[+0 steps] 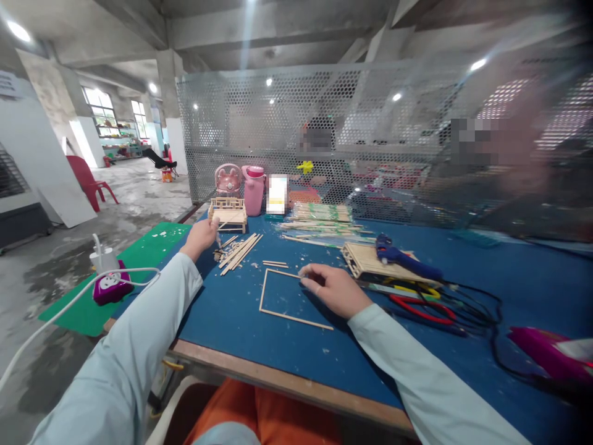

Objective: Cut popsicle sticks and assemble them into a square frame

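My right hand is closed, its thumb and fingertips at the right end of the top stick of a three-sided frame of thin wooden sticks. This frame lies flat on the blue table, its right side open. My left hand is closed at the table's left, in front of a small wooden model bench. Whatever its fingertips pinch is too small to make out. Just right of that hand lies a pile of loose wooden sticks, and two short sticks rest above the frame.
Bundled sticks lie at the back near a pink flask. A blue glue gun rests on a wooden slatted model; red-handled pliers and cables lie beside it. Behind a mesh screen sits another person.
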`<action>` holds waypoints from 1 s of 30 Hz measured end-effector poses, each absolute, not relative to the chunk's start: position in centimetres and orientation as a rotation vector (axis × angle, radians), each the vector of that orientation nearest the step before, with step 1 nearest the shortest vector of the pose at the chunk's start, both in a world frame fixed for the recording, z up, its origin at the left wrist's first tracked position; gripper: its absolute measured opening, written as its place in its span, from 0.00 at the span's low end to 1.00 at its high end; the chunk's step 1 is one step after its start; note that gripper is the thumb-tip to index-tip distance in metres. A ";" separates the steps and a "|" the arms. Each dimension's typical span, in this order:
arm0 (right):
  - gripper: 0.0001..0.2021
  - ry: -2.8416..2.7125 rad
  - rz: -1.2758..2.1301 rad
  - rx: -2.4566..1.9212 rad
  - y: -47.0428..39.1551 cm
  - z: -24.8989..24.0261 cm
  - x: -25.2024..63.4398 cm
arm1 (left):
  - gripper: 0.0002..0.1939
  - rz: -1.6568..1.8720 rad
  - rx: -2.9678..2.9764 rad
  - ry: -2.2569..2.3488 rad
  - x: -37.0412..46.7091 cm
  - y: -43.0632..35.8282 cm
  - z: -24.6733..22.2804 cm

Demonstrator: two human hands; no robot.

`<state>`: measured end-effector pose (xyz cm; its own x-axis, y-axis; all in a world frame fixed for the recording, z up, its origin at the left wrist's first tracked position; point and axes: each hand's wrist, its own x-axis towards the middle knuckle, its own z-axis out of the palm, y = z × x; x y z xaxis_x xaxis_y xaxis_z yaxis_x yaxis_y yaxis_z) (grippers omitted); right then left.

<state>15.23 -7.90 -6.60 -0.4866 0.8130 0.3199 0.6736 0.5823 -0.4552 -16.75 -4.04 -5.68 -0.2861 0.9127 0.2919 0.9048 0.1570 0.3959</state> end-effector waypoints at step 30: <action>0.10 -2.105 0.277 -1.345 -7.3 -6.7 15.7 | 0.14 0.634 1.855 2.549 -15.6 -4.8 -6.8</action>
